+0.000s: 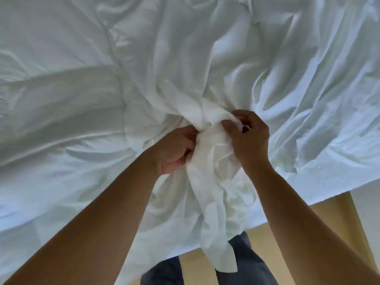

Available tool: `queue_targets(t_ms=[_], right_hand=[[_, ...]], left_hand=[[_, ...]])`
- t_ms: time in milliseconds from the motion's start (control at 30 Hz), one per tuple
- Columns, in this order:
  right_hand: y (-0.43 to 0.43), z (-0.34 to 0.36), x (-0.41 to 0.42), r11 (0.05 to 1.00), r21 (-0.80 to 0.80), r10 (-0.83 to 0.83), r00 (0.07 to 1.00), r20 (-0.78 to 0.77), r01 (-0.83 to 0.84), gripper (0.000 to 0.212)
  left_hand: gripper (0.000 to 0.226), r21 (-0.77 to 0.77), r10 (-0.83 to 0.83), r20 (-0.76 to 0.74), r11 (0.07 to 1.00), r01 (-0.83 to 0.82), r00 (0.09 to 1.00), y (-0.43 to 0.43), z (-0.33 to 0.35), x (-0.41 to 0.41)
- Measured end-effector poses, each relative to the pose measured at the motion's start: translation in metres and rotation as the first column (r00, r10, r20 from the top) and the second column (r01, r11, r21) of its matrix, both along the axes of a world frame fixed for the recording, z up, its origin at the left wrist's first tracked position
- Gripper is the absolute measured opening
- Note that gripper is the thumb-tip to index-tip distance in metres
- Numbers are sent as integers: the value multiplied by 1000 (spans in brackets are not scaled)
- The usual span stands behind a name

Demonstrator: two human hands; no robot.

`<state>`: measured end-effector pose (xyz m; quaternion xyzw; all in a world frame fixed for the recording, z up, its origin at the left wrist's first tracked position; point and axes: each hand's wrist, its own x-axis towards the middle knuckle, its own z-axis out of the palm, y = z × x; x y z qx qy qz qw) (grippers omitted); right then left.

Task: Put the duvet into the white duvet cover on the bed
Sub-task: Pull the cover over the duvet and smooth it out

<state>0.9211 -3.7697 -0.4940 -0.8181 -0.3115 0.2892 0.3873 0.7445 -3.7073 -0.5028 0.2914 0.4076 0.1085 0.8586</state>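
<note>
White bedding fills almost the whole head view. A puffy quilted duvet point(67, 103) lies on the left. The thinner, wrinkled white duvet cover point(292, 83) spreads across the right. At the near edge of the bed both hands pinch a bunched wad of white fabric point(207, 145), from which a strip hangs down over the bed's edge. My left hand point(174, 149) grips the wad from the left, fingers curled. My right hand point(249, 136) pinches its top from the right. Whether the bunched cloth is cover or duvet corner I cannot tell.
The bed's near edge runs diagonally at the lower right, with light wooden floor point(265, 239) below it. My legs in dark trousers point(244, 262) stand against the edge.
</note>
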Motion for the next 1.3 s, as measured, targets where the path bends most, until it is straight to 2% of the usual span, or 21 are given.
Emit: queue_targets(t_ms=[133, 200, 267, 300, 367, 433, 500, 600, 633, 733, 767, 833, 933, 967, 1033, 1100, 1133, 1167, 1200, 1233, 1300], right_hand=[[-12, 3, 4, 991, 74, -109, 994, 4, 108, 30], [-18, 4, -7, 989, 113, -113, 982, 151, 97, 22], [-33, 4, -22, 975, 199, -158, 935, 317, 98, 7], [-42, 7, -30, 962, 246, -199, 924, 326, 120, 11], [-64, 12, -46, 950, 286, -189, 959, 212, 124, 31], [-88, 11, -65, 995, 104, -10, 990, 137, -4, 51], [-108, 1, -79, 980, -156, 138, 988, 75, -125, 64], [-116, -17, -85, 927, -343, 219, 961, 167, -152, 29], [-118, -20, -85, 910, -387, 237, 952, 192, -149, 31], [-138, -27, -104, 934, -351, 152, 964, 218, -68, 30], [-149, -28, -115, 938, -343, 113, 976, 187, -43, 37], [-174, -32, -142, 952, -306, 5, 1000, -26, -13, 40], [-201, -32, -185, 954, -289, -179, 916, -358, 74, 32], [-207, -29, -200, 949, -299, -217, 888, -406, 96, 41], [-207, -23, -230, 936, -345, -227, 874, -430, 73, 75], [-207, -17, -249, 894, -447, -145, 939, -310, -10, 104], [-207, -18, -249, 868, -497, -116, 976, -186, 8, 108], [-207, -22, -245, 837, -544, -95, 995, -31, 63, 109], [-208, -28, -237, 799, -586, -94, 991, 100, 135, 104], [-208, -34, -230, 758, -620, -132, 978, 159, 203, 93], [-212, -45, -222, 747, -569, -342, 933, 114, 344, 41]], left_hand=[[50, 32, -43, 88, 999, 40, 995, -7, 1, 34], [62, 151, -30, 24, 988, 26, 999, -1, 1, 45], [61, 209, -19, 6, 978, 18, 1000, -1, 4, 51], [60, 210, -11, 5, 978, 10, 1000, -4, 4, 54], [64, 220, 68, -83, 974, -48, 994, -13, 3, 61], [62, 250, 192, -183, 958, -144, 964, -23, -2, 65], [47, 237, 224, -218, 956, -171, 950, -26, -2, 68], [31, 223, 113, -282, 974, -49, 953, -19, 3, 72], [32, 238, 82, -311, 971, -6, 947, -16, 4, 73], [47, 367, 73, -417, 925, 94, 906, -18, -1, 68], [53, 414, 106, -452, 904, 103, 886, -24, -5, 63], [62, 493, 184, -472, 866, 85, 862, -39, -13, 48], [52, 560, 239, -418, 827, 42, 877, -56, -25, 17], [44, 552, 244, -387, 834, 11, 889, -58, -24, 6], [29, 489, 242, -336, 871, -50, 910, -55, -22, -20], [29, 325, 198, -208, 938, -123, 958, -55, -21, -50], [33, 238, 153, -141, 964, -117, 978, -57, -18, -61], [39, 224, 91, -128, 973, -61, 988, -60, -14, -69], [47, 280, 25, -153, 960, 19, 988, -63, -12, -74], [57, 383, -49, -233, 913, 139, 971, -65, -10, -77], [70, 520, -173, -404, 765, 381, 898, -72, -7, -77]])
